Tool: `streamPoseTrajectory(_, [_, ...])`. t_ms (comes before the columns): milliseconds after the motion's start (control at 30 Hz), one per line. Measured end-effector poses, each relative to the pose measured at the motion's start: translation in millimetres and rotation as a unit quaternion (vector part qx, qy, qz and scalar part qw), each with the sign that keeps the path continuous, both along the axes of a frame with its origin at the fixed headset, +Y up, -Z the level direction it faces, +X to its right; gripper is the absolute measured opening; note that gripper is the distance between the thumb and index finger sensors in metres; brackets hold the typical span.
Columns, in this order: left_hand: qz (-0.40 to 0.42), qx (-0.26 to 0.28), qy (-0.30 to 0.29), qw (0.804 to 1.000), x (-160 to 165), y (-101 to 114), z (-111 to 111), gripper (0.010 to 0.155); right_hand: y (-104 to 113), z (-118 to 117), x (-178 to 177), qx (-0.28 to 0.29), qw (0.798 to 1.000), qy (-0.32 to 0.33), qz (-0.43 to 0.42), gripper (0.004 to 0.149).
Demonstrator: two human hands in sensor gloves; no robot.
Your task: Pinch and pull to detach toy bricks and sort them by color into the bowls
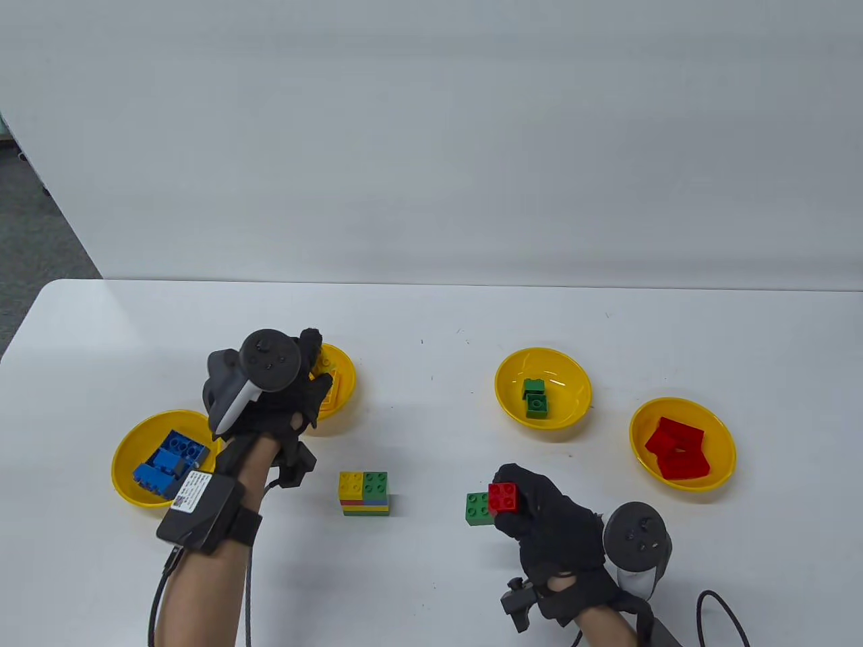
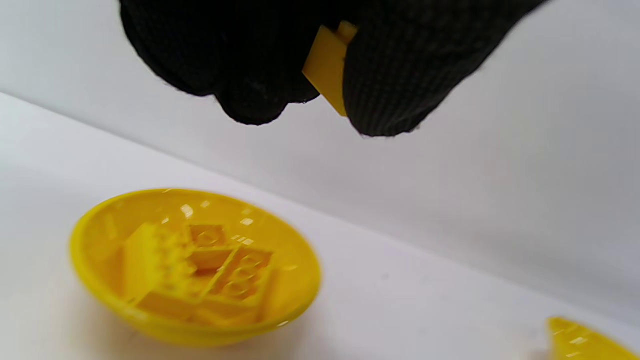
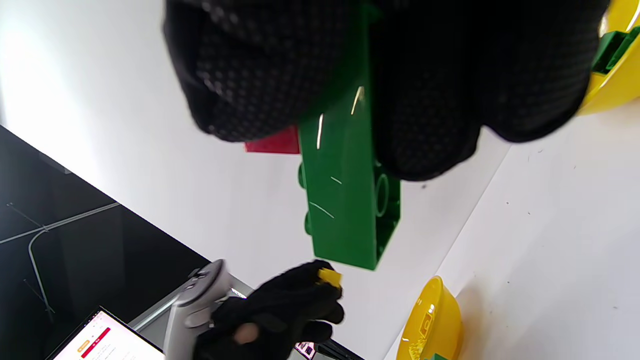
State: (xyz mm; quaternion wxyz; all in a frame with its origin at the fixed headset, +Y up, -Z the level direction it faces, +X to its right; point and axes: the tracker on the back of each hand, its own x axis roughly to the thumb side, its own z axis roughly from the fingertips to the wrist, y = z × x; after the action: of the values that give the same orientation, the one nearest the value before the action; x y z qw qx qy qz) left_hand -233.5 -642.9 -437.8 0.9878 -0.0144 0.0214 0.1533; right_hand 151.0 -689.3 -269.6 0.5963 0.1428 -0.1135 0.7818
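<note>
In the table view, a red brick [image 1: 503,498] joined to a green brick [image 1: 477,508] is being gripped by the right hand [image 1: 546,522] above the table [image 1: 431,317], while the left hand [image 1: 270,391] is being held over the bowl of yellow bricks [image 1: 340,377]; a small stack of bricks [image 1: 364,493] is sitting between the hands.

In the left wrist view, a yellow brick [image 2: 327,67] is being pinched between the fingertips [image 2: 395,100] above that bowl.

In the right wrist view, the green brick is being clamped by curled fingers [image 3: 250,75].

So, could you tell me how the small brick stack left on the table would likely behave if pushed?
The brick stack is low and squat, so it would probably slide, not tip. Its plastic looks hard, so it should stay rigid. Its layers could separate under a sideways shove.
</note>
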Motion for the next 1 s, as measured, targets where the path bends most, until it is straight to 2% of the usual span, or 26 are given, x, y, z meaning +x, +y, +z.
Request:
streamPoseTrajectory(100, [-0.033,-0.029,0.041,0.998,-4,-29,-20,0.07,-4,-2,4,-0.008,1.0,0.002,0.011,0.063])
streamPoseTrajectory(200, [-0.009,-0.026,0.082,0.996,-12,-41,-31,0.073,-12,-4,4,-0.022,1.0,0.003,0.022,0.063])
streamPoseTrajectory(300, [-0.007,-0.048,0.099,0.994,-20,-35,-32,0.083,-15,-5,-1,-0.028,0.999,0.01,0.031,0.063])
streamPoseTrajectory(400, [-0.004,-0.017,0.103,0.995,-27,-15,-21,0.083,-15,-3,-5,-0.027,0.999,0.019,0.036,0.063])
streamPoseTrajectory(533, [0.023,0.039,0.093,0.995,-32,24,8,0.077,-16,-2,-8,-0.028,0.999,0.022,0.039,0.063])
streamPoseTrajectory(633, [0.045,0.107,0.071,0.991,-31,58,41,0.074,-17,-1,-12,-0.033,0.998,0.027,0.036,0.063])
streamPoseTrajectory(700, [0.076,0.147,0.041,0.985,-25,77,65,0.071,-17,-1,-15,-0.035,0.999,0.033,0.027,0.063])
streamPoseTrajectory(767, [0.13,0.189,-0.019,0.973,-15,94,96,0.067,-15,0,-18,-0.036,0.999,0.04,0.005,0.063])
streamPoseTrajectory(867, [0.193,0.219,-0.096,0.952,1,100,129,0.062,-14,2,-22,-0.038,0.998,0.053,-0.023,0.063])
streamPoseTrajectory(900, [0.217,0.22,-0.138,0.941,11,97,142,0.061,-13,3,-23,-0.036,0.997,0.058,-0.034,0.063])
streamPoseTrajectory(1000, [0.262,0.194,-0.207,0.922,32,76,166,0.064,-13,4,-26,-0.043,0.994,0.077,-0.071,0.063])
